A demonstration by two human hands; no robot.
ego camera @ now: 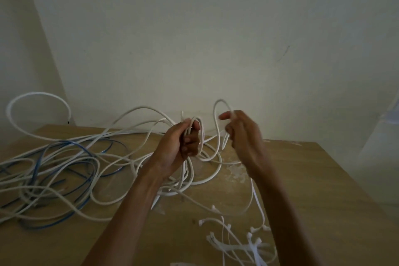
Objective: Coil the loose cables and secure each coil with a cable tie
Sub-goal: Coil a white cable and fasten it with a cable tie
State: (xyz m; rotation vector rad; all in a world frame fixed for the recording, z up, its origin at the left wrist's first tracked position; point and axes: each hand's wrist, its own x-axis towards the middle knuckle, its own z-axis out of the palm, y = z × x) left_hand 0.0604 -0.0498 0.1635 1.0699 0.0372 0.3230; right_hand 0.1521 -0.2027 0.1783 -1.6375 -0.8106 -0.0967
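**While Both Hands Work a White Cable Above the Table**

Where the wooden table (319, 179) meets the pale wall (194, 28), a person holds both bare hands raised over the far part of the tabletop. The left hand (183, 142) has its fingers curled tightly round several gathered turns of a white cable (220, 100), and these turns hang from the fist down to the wood. Just beside it, the right hand (241, 134) has its fingers bent round the same cable. A tall narrow loop rises from this hand and arches between the two hands. The right hand is a little blurred, so the exact hold of each finger cannot be told.

More white cable runs from the hands into a loose tangle (64, 164) spread over the left half of the table, and a blue cable (71, 142) is wound through it. One wide white loop (32, 94) stands up at the far left, against the wall. Near the front right edge lies a scattered bunch of white cable ties (254, 246), well apart from both hands.
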